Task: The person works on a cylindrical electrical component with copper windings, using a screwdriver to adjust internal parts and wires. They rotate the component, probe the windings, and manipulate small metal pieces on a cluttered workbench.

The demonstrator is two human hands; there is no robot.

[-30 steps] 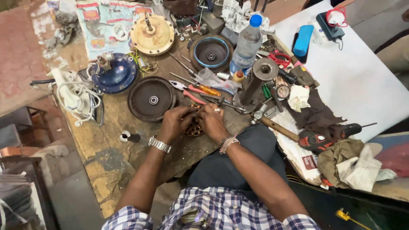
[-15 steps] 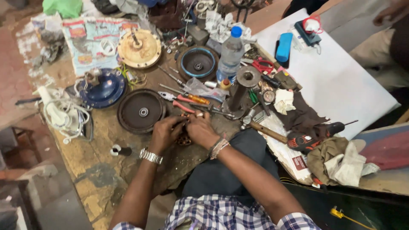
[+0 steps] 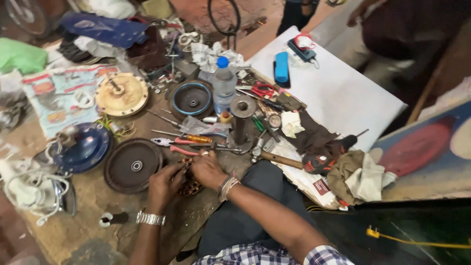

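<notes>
Two hands meet over one small part at the near edge of the cluttered wooden workbench (image 3: 83, 230): a round copper-coloured wound coil piece (image 3: 190, 185), which looks like a motor winding. It lies flat on the bench just in front of the person's lap, probably so that both hands can reach it from opposite sides. The left hand (image 3: 166, 184), with a metal watch on its wrist, has its fingers curled against the left rim of the coil; it seems to steady it. The right hand (image 3: 208, 170), wearing a chain bracelet, covers the right side with fingers bent down on it; whether it pinches a wire I cannot tell. Just to the left of the hands rests a dark round metal cover plate (image 3: 132, 166), and just beyond them lie red-handled pliers (image 3: 171, 145) and an orange-handled screwdriver (image 3: 184, 137), near enough to be taken quickly. Farther away stands a clear plastic bottle with blue cap (image 3: 223, 84).
</notes>
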